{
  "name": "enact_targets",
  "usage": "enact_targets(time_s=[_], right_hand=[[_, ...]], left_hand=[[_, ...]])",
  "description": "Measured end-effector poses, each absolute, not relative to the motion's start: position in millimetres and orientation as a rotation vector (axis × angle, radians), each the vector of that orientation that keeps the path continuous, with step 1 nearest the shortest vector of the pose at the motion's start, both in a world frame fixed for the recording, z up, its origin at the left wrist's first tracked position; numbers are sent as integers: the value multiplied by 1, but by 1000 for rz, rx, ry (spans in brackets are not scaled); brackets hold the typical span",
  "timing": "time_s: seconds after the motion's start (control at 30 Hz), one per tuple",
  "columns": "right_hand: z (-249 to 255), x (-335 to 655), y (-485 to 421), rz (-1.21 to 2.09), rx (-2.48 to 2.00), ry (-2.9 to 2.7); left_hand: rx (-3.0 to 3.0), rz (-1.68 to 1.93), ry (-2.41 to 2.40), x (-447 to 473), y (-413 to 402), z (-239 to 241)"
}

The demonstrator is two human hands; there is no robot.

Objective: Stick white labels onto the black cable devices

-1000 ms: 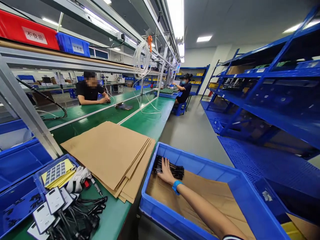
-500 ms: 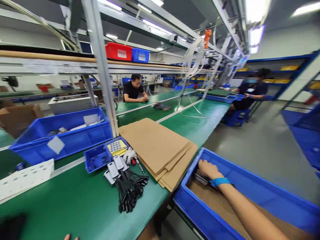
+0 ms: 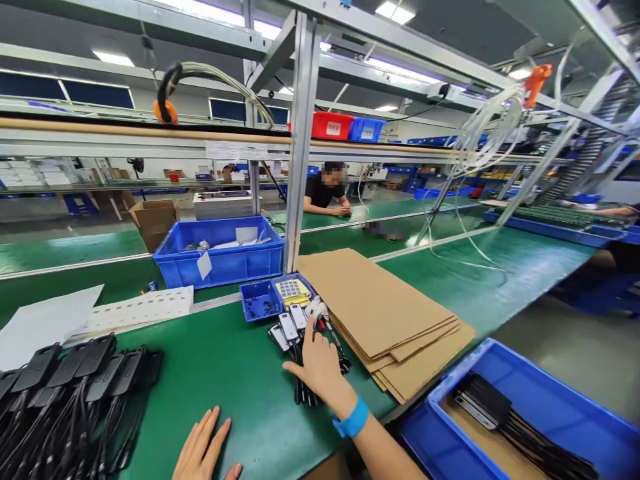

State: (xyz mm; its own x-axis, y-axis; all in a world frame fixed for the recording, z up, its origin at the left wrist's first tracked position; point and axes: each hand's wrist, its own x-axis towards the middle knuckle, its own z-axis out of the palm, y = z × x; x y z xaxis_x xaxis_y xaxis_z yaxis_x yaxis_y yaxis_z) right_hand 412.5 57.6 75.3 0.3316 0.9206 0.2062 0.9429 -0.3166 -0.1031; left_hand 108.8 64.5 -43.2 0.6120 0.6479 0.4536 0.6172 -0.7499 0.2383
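Note:
My right hand (image 3: 320,360), with a blue wristband (image 3: 352,417), is over a bunch of small white-faced cabled devices (image 3: 289,327) on the green table. Its index finger points forward and its thumb is spread; nothing shows in its grasp, and it hides part of their black cables. My left hand (image 3: 203,447) rests on the table near the front edge, fingers apart and holding nothing. To its left lies a pile of black cabled devices (image 3: 70,373). More black cabled devices (image 3: 483,403) lie together in the blue bin (image 3: 560,393) at right.
Flat brown cardboard sheets (image 3: 380,300) lie right of my right hand. Small blue trays (image 3: 257,301) and a large blue bin (image 3: 220,260) stand behind, beside a metal post (image 3: 300,147). White sheets (image 3: 140,307) lie at left. A person (image 3: 325,193) sits across the table.
My right hand has left the devices in the right-hand bin and moved left over the white-faced ones. My left hand has come further into view. The view has turned left.

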Motion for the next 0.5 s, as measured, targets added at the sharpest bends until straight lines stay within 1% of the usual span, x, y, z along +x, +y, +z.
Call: enact_targets(time_s=[0.07,0.13,0.27,0.37,0.5], right_hand=[[67,408,60,-117,-2368,-1715],[63,411,59,21,-2252,-1723],[66,412,51,214,-1936,-1722],[73,402,45,320,-1742,-1731],[82,380,35,433,-1548,-1809]], left_hand=[[2765,855,1095,112,61,-35],[2715,931,1110,115,58,-26],[2397,1040,1163,121,50,-12],[1861,1048,1116,135,41,-3],[907,1055,809,163,36,21]])
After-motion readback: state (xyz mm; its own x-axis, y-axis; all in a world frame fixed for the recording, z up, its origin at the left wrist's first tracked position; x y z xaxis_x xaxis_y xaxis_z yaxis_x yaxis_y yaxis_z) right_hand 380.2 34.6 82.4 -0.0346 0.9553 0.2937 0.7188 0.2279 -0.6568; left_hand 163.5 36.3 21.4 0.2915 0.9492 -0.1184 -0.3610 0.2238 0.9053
